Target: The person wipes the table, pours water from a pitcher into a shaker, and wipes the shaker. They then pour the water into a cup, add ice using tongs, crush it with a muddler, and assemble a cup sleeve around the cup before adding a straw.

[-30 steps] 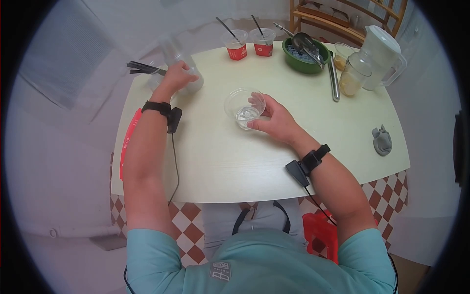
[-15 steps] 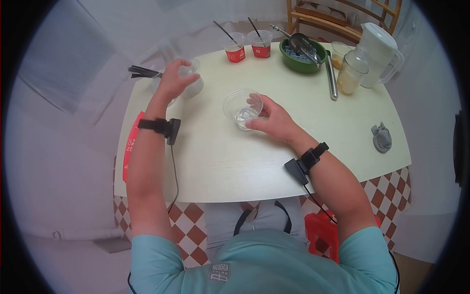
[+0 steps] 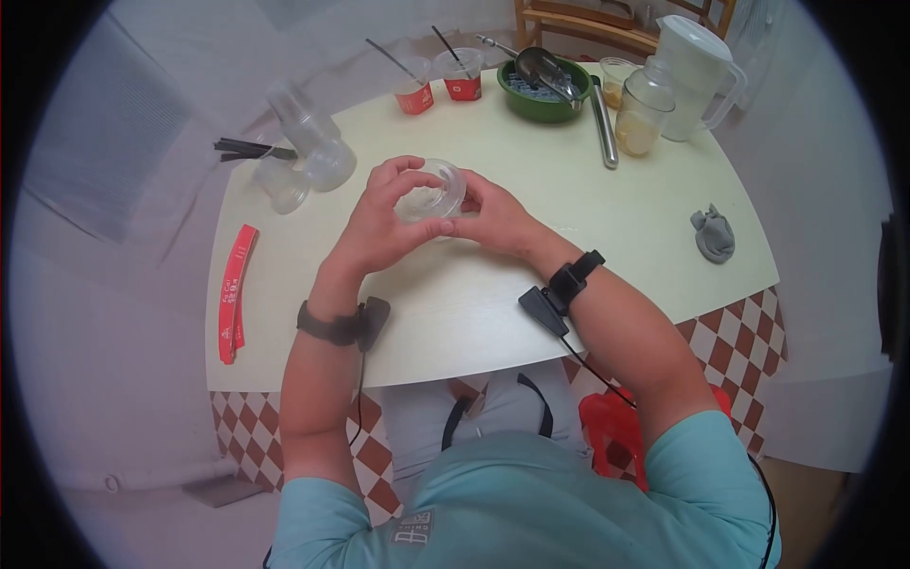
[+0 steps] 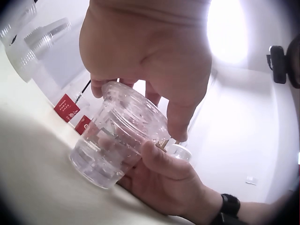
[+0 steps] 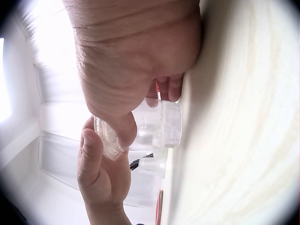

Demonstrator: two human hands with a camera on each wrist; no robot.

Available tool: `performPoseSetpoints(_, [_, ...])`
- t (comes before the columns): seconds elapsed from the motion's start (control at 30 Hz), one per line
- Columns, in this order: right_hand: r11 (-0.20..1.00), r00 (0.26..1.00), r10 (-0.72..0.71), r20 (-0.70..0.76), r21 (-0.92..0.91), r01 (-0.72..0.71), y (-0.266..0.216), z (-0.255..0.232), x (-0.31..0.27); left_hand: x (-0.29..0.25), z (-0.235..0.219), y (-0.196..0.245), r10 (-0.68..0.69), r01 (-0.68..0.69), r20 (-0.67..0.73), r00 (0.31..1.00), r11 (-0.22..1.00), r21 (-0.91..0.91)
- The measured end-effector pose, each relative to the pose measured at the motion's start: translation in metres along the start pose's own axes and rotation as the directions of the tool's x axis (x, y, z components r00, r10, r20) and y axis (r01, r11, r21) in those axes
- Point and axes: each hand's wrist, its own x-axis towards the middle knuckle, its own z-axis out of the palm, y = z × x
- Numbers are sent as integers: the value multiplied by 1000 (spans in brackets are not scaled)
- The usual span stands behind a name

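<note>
While the clear cup [image 3: 442,195] is kept roughly upright around the middle of the table [image 3: 455,308], somewhat toward the far edge, both hands are wrapped onto it, so nothing's free here. The upper part is gripped by the left hand [image 3: 377,226], with its fingers bent and spread over the far side of the rim and its thumb brought down on the near side. The side wall is held by the right hand [image 3: 497,220], fingers and thumb curled round, the gap only as wide as the cup. The thumbs are placed right beside each other at the near side. Some clear plastic is seen at the rim, but whether it's a separate lid can't really be told. The base is held right down by the table top; actual contact can't be made out. Over at the far left corner, clear cup stacks [image 3: 317,142] are laid tilted, with black straws [image 3: 248,150] bunched beside them, and red strips [image 3: 233,296] are set along the left edge. Two red-labelled cups [image 3: 463,83] with dark straws in them are parked by the far edge, next to a green basin [image 3: 542,108] topped with a metal scoop [image 3: 544,70]. A metal rod [image 3: 604,125], a glass jar [image 3: 641,125] and a lidded pitcher [image 3: 687,83] are lined up toward the far right corner, and a grey cloth [image 3: 714,235] is left crumpled near the right edge.
</note>
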Motion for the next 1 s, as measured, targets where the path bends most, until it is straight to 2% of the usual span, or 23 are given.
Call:
performPoseSetpoints(0.17, [1000,999,-13,34,5,12,11,-2,4,-3,10,-3,-6,6,-57,998,1000,1])
performPoseSetpoints(0.27, [998,997,-69,-33,1,69,17,-2,4,-4,11,-7,-46,42,-56,997,997,-64])
performPoseSetpoints(0.33, [976,979,-205,20,82,203,17,-5,5,-4,11,-9,-72,66,-49,996,992,-110])
performPoseSetpoints(0.37, [976,979,-204,23,80,202,14,-5,4,-4,11,-11,-79,71,-43,996,984,-160])
performPoseSetpoints(0.43, [971,983,-162,92,192,142,7,-5,1,-5,11,-16,-90,81,-36,995,974,-211])
performPoseSetpoints(0.5, [969,988,-135,73,216,117,4,-2,0,-6,10,-24,-86,83,8,996,921,-381])
performPoseSetpoints(0.53, [966,993,-109,53,239,93,2,-1,0,-6,11,-28,-88,84,8,996,920,-382])
performPoseSetpoints(0.6, [977,994,-103,42,193,93,1,-1,1,-6,13,-32,-72,51,-17,997,835,-548])
performPoseSetpoints(0.63, [985,995,-100,30,147,95,0,-1,1,-7,13,-33,-75,53,-17,997,835,-548])
performPoseSetpoints(0.7, [984,995,-97,27,155,91,-1,0,0,-8,10,-24,-139,160,86,987,719,-677])
performPoseSetpoints(1.0, [991,997,-83,-1,108,83,-2,0,1,-9,9,-23,-154,183,107,982,665,-724])
